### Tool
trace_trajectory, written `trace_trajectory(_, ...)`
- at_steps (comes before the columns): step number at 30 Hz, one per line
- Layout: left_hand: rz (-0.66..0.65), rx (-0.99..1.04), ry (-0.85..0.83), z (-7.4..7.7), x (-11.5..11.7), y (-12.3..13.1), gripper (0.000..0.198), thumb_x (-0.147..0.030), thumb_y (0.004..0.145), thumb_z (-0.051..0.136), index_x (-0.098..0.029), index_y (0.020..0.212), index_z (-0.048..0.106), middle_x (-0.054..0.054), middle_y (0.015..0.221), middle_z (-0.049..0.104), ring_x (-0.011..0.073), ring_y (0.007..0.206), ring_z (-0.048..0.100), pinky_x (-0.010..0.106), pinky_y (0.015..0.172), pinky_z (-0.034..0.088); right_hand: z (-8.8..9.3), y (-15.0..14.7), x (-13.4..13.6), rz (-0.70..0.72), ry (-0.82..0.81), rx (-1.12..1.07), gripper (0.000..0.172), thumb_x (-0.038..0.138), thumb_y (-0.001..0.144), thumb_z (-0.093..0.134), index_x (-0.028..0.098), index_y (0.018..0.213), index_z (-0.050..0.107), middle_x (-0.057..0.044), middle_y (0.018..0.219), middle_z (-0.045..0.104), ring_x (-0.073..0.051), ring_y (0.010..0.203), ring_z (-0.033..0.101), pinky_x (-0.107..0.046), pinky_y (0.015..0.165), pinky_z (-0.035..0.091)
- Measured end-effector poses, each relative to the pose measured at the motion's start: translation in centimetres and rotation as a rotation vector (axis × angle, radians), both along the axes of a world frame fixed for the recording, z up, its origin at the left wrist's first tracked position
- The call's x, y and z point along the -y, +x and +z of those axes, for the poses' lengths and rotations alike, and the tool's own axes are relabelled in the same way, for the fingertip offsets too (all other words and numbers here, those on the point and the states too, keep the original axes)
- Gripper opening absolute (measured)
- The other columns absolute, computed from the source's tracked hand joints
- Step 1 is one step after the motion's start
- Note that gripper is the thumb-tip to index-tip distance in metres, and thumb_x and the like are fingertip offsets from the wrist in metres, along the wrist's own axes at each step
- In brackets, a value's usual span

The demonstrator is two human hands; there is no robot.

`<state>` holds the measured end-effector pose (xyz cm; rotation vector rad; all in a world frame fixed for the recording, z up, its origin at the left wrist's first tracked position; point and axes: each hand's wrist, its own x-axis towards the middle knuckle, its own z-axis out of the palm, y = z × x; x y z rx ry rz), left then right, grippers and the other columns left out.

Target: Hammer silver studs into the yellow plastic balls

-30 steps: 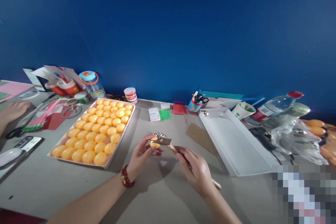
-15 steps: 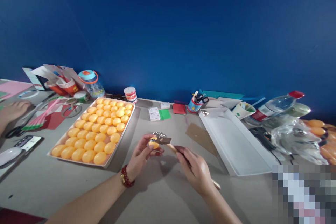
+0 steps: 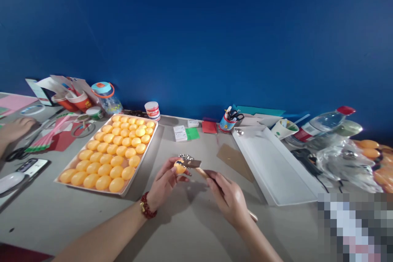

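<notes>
My left hand (image 3: pixel 166 182) is closed round an orange ping-pong ball (image 3: pixel 179 167), gripped between thumb and fingers. A dark, shiny patch shows on the ball's upper side. My right hand (image 3: pixel 229 198) grips a wooden-handled tool (image 3: pixel 202 172) with a flat, dark blade, its tip at the ball's right side. Whether tip and ball touch, I cannot tell. Just behind them lies a small heap of shiny silver pieces (image 3: pixel 186 157), partly hidden by the blade. To the left, a shallow box (image 3: pixel 127 189) holds rows of similar orange balls.
A long white tray (image 3: pixel 276 168) lies at right, beside a brown card (image 3: pixel 235 161). Along the wall stand a pen cup (image 3: pixel 227 123), a white-lidded tub (image 3: pixel 152 110) and a plastic bottle (image 3: pixel 325 123). Another person's hand (image 3: pixel 20 127) rests at far left.
The ball has turned slightly in my left hand, so more orange faces me and the dark patch sits further up. My right hand and the tool have barely moved.
</notes>
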<state>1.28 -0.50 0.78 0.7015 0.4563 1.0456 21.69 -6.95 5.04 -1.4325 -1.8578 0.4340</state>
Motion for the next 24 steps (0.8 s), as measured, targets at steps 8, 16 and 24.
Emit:
trace_trajectory(8,-0.021,0.061,-0.032,-0.52,-0.25,-0.03,0.023,-0.024,0.090,0.057,-0.017,0.111,0.062,0.010,0.103,0.067,0.0228,0.091,0.064,0.038,0.081,0.050,0.26,-0.09,-0.10,0.017,-0.012,0.010,0.023,0.024,0.097,0.042,0.022,0.112,0.059,-0.005,0.096,0.072,-0.016,0.082,0.069,-0.021,0.070,0.050)
trace_trajectory(16,-0.043,0.074,-0.066,-0.21,-0.23,-0.04,0.023,-0.026,0.090,0.057,-0.016,0.110,0.063,0.008,0.090,0.067,0.0184,0.078,0.062,0.032,0.073,0.048,0.01,0.00,0.00,0.012,-0.031,0.005,0.024,0.025,0.097,0.041,0.022,0.113,0.059,-0.005,0.092,0.071,-0.016,0.078,0.068,-0.022,0.067,0.049)
trace_trajectory(24,-0.050,0.070,-0.099,-0.49,-0.23,-0.14,0.023,-0.026,0.089,0.057,-0.017,0.110,0.063,0.007,0.091,0.065,0.0170,0.074,0.061,0.031,0.069,0.048,0.26,-0.04,0.10,0.022,-0.009,0.020,0.023,0.023,0.097,0.042,0.022,0.112,0.059,-0.005,0.095,0.071,-0.016,0.081,0.068,-0.022,0.069,0.049)
